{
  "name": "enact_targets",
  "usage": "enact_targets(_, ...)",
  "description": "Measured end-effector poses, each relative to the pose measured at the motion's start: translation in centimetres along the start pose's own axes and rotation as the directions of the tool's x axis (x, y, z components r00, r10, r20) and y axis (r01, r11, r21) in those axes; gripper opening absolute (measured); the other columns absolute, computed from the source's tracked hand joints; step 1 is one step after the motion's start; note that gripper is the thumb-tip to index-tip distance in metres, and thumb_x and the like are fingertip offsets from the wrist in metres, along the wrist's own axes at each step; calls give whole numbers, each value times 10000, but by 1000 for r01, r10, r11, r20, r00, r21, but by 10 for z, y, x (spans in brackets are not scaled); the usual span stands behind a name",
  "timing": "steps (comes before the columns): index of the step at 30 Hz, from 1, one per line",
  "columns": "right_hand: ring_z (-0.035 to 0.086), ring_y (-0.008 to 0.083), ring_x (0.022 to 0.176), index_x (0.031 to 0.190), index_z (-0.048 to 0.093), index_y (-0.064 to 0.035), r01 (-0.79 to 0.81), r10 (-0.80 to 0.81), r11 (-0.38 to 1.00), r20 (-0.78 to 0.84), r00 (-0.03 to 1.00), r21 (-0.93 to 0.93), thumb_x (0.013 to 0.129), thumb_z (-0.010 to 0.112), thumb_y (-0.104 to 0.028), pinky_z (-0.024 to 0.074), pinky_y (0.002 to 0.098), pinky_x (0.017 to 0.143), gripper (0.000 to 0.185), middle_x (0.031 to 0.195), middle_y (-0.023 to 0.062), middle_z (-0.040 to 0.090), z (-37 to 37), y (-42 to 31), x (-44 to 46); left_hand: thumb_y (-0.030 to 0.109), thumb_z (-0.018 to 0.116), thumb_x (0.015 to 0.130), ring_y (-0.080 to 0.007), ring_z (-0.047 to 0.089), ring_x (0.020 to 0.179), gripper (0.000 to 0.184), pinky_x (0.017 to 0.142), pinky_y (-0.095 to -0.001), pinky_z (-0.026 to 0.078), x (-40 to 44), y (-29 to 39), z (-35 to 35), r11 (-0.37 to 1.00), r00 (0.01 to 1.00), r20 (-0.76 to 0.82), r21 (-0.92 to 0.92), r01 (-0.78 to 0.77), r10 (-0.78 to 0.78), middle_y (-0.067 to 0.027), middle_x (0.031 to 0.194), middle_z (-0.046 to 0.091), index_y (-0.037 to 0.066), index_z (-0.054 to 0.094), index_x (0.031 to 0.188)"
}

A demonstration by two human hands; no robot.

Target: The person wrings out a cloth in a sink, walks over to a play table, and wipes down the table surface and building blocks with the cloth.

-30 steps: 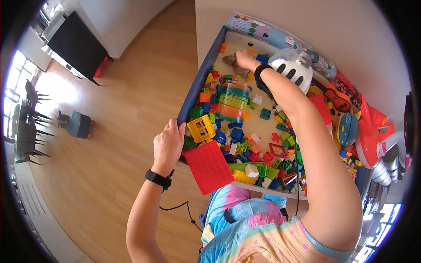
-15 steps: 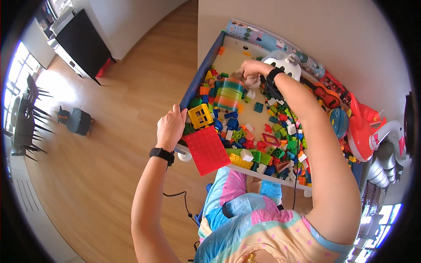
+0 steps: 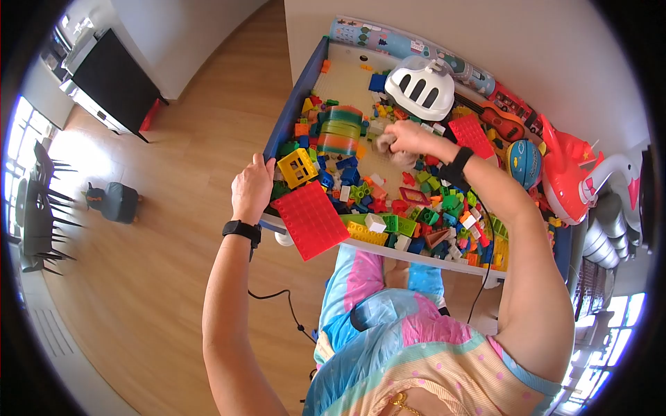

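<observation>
My left hand (image 3: 252, 186) is closed over the blue edge of the toy table (image 3: 298, 93), beside a yellow block frame (image 3: 296, 168) and a red building plate (image 3: 310, 220) that overhangs the front rim. My right hand (image 3: 411, 137) is closed around a soft greyish-brown item (image 3: 401, 157), partly hidden by the fingers, above the middle of the table. Left of it stands a rainbow spring toy (image 3: 340, 130). Loose coloured blocks (image 3: 430, 218) surround the hand's near side, and a white helmet (image 3: 420, 89) lies behind it.
Along the back edge are a rolled play mat (image 3: 388, 41) and a toy guitar (image 3: 503, 123). At the right are a blue ball (image 3: 524, 164) and a red inflatable toy (image 3: 565, 187). A black cable (image 3: 485, 256) hangs from my right wrist over the front edge.
My right hand has moved from the back of the table toward the front right with the soft item. The helmet now shows fully. My left hand stays on the edge.
</observation>
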State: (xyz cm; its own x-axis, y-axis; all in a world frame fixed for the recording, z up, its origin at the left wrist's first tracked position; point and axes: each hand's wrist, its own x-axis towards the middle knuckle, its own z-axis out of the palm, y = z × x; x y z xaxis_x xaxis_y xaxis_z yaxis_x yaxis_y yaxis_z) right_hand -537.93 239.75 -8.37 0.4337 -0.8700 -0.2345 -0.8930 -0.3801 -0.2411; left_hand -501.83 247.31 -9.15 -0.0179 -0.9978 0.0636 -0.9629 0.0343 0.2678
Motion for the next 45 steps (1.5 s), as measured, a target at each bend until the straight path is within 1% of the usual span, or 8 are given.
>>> enact_targets(11, 580, 384, 807, 903, 540, -9, 117, -94, 993, -470, 878, 21, 717, 588, -52, 478, 440, 709, 197, 912, 215, 530, 20, 1, 33, 388, 371, 959, -412, 615, 700, 387, 622, -499, 495, 0, 4, -2, 1000, 1000, 2, 9, 2, -2, -232, 739, 624, 21, 488, 992)
enact_targets(16, 553, 405, 889, 951, 555, -46, 21, 46, 992, -524, 850, 121, 779, 526, -112, 459, 477, 762, 186, 982, 220, 542, 14, 14, 104, 370, 373, 960, -384, 621, 679, 362, 591, -475, 499, 1, 2, 1, 999, 1000, -15, 37, -11, 11, -194, 725, 632, 31, 487, 905)
enact_targets(20, 563, 356, 951, 1039, 569, -54, 29, 90, 984, -634, 768, 174, 715, 639, -120, 468, 409, 808, 338, 1035, 191, 573, -24, 1, 105, 377, 374, 958, -388, 616, 660, 364, 591, -480, 496, 0, 3, 0, 999, 999, -36, 34, -22, 23, -195, 697, 628, 35, 482, 894)
enact_targets(26, 576, 319, 892, 1011, 560, -31, 261, -34, 922, -611, 791, 286, 700, 674, -123, 455, 369, 789, 344, 967, 153, 596, -42, -19, 13, 371, 366, 960, -389, 616, 672, 363, 597, -478, 496, 1, -2, 3, 998, 997, -59, 21, -57, 58, -198, 707, 628, 31, 486, 909)
enact_targets(33, 542, 111, 960, 1126, 549, -16, 301, 111, 583, -441, 891, 754, 781, 637, -39, 439, 276, 837, 356, 1035, 37, 593, -41, -68, -158, 463, 414, 924, -408, 593, 909, 493, 761, -468, 487, 9, -23, 11, 992, 997, -3, -102, -73, 73, -251, 982, 611, 1, 492, 1076)
enact_targets(37, 557, 153, 1014, 1182, 520, -7, 216, 319, 30, -214, 923, 976, 761, 633, -17, 442, 286, 896, 436, 1104, 79, 580, -34, -92, -245, 519, 497, 872, -346, 465, 1174, 671, 936, -416, 414, -15, -13, -26, 943, 992, 36, -316, -104, 122, -223, 1257, 490, -2, 406, 1285)
enact_targets(39, 563, 168, 1024, 1193, 511, -6, 202, 366, -90, -156, 917, 975, 755, 632, -14, 445, 293, 903, 455, 1112, 90, 579, -19, -96, -277, 528, 527, 852, -333, 434, 1210, 703, 975, -422, 381, -48, 6, -45, 905, 966, 126, -394, -160, 225, -215, 1281, 472, 7, 391, 1303)
enact_targets(45, 575, 167, 1002, 1185, 516, -12, 268, 492, -155, -161, 855, 951, 751, 628, -4, 456, 295, 881, 448, 1091, 84, 592, 40, -98, -304, 540, 608, 788, -400, 440, 1199, 823, 968, -418, 404, -112, 43, -21, 915, 893, 262, 71, -396, 366, -238, 1419, 268, 70, 286, 1382)
